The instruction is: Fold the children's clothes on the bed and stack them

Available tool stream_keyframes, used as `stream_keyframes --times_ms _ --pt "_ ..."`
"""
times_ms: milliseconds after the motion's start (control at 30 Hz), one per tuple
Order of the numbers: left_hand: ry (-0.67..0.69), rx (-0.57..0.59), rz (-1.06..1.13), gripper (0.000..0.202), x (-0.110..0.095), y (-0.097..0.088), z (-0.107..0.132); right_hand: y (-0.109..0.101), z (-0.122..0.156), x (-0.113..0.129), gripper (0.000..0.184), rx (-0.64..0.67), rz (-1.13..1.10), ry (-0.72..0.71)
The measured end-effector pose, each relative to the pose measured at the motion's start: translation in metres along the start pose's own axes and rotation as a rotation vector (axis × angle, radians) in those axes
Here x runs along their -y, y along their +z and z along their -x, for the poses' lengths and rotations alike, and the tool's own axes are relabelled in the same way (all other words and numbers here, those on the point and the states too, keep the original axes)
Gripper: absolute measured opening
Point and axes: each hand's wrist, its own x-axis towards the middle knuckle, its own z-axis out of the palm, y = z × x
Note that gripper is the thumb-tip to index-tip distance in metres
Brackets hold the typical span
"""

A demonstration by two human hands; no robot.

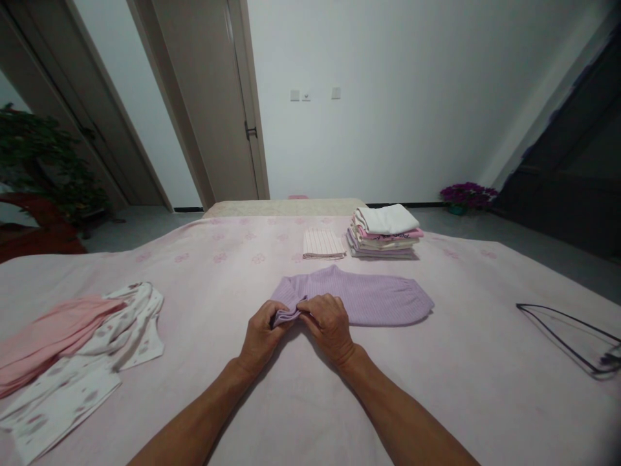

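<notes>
Bare to the lower edge of the view, the left forearm slants up to the right and the right forearm up to the left, the 2 wrists apart. The left hand has its thumb and fingers closed in a pinch. Just beside it, the right hand is back upward, fingers bent, thumb and index finger also pinched.

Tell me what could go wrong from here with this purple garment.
The purple garment could crease or fold unevenly: its left end is bunched up at the left hand and right hand. The stack might slump if bumped, since its layers don't line up neatly. The striped cloth lies just beyond, so a wide sweep could knock it askew.
</notes>
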Motion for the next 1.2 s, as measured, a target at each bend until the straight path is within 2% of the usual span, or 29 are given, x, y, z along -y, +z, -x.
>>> stream_keyframes --times_ms 333,500,667,767,1033,1200 --pt "0.055 -0.009 -0.045 0.006 -0.002 -0.003 0.0 -0.005 -0.001 0.003 0.009 0.028 0.071 -0.05" --pt "0.051 0.005 -0.055 0.007 -0.001 -0.003 0.002 -0.003 0.0 0.002 0.018 -0.007 0.09 -0.103" --pt "0.033 0.023 -0.033 0.005 -0.001 -0.003 0.003 -0.003 -0.001 0.002 0.015 -0.037 0.073 -0.096" --pt "-0.01 0.049 -0.043 0.005 -0.005 -0.004 0.002 -0.005 -0.001 0.002 0.018 -0.025 0.073 -0.105" --pt "-0.155 0.07 0.026 0.032 -0.021 -0.012 -0.003 -0.007 -0.002 0.004 0.016 -0.052 0.057 -0.073" --pt "-0.312 0.199 0.05 0.027 -0.02 -0.013 -0.011 -0.006 -0.002 0.004 0.019 -0.056 0.055 -0.08"
